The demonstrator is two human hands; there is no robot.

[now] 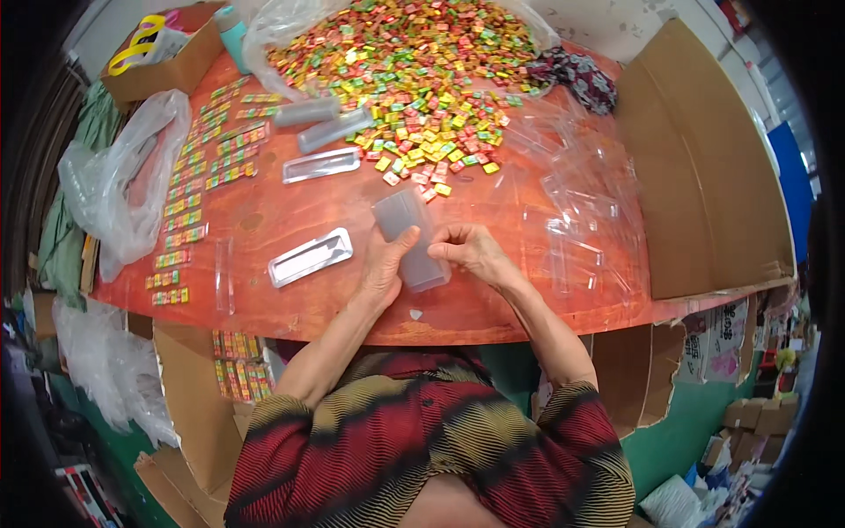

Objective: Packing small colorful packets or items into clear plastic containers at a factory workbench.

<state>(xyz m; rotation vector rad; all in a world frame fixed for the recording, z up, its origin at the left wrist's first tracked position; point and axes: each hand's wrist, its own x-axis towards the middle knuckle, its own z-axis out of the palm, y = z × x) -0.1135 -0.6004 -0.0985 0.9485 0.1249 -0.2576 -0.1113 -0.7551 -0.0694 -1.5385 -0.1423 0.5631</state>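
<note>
Bracing a clear plastic sleeve [407, 239] at bench [290, 220] centre: my left hand [385, 262] cups it, right hand [471, 251] fingers pinch its edge. Candy pile [414, 62] sits at 12 o'clock, within reach.

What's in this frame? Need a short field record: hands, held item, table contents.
left hand: grips the left side of a clear plastic sleeve
right hand: fingers pinch the sleeve's right edge
sleeve state: held just above the orange table, looks unfilled
candy pile: small coloured wrapped pieces, far side, partly on a plastic bag
filled strips: laid in rows at left
empty trays: two clear trays left of the hands
loose sleeves: clear heap at right
cardboard sheet: right edge
</note>
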